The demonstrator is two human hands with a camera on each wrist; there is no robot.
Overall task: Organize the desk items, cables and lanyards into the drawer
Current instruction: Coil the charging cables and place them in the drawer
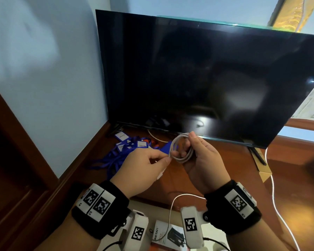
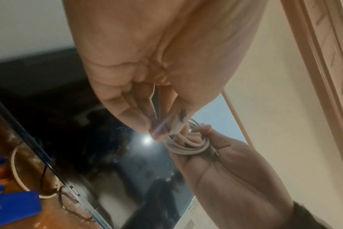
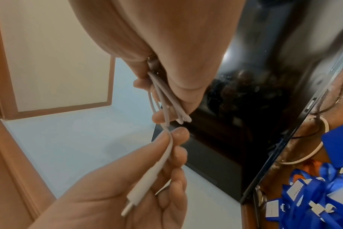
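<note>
A white cable [image 1: 181, 151] is wound into a small coil above the wooden desk. My right hand [image 1: 201, 156] grips the coil [image 2: 188, 144], fingers curled through its loops [image 3: 166, 99]. My left hand [image 1: 145, 165] pinches the cable's free end [image 3: 157, 168] between thumb and fingers, and the white plug [image 3: 139, 195] lies across its palm. A heap of blue lanyards [image 1: 120, 153] with white badge cards lies on the desk behind my hands, also in the right wrist view [image 3: 313, 193].
A large dark monitor [image 1: 207, 78] stands at the back of the desk [image 1: 288, 178]. Another white cable [image 1: 277, 205] runs along the right side. A black-and-white product box [image 1: 169, 234] lies near the front edge. A blue card holder [image 2: 16, 207] sits by the monitor's foot.
</note>
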